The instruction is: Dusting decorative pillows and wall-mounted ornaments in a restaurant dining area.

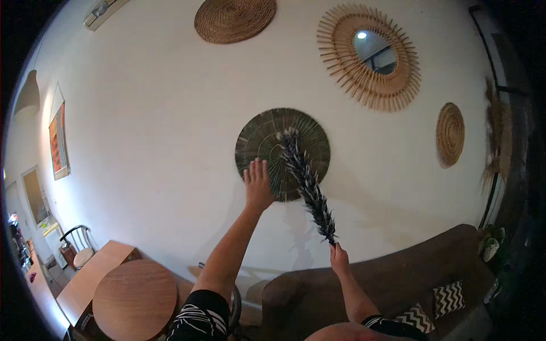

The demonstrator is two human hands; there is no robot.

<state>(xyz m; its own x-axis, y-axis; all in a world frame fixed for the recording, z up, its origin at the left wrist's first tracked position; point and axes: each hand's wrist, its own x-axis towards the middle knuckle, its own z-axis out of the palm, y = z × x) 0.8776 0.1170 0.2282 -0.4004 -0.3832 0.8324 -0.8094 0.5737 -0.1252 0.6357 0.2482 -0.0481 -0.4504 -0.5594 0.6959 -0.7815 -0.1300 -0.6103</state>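
Observation:
A round dark green woven wall disc [277, 128] hangs on the white wall. My left hand [258, 185] lies over its lower left part, fingers pointing up and palm turned to the disc; it holds nothing. In my right hand [339, 259] is the lower end of a dark feather duster [313, 192]. The duster slants up to the left, and its pale-tipped top end is in front of the middle of the disc. Whether the feathers press on the disc cannot be told.
Above hang a brown woven disc [235, 19] and a rattan-framed mirror [405, 64]; a small woven disc [450, 134] is at right. A brown sofa [307, 298] with zigzag cushions stands below right, a round wooden table [134, 298] below left. A chair is between them.

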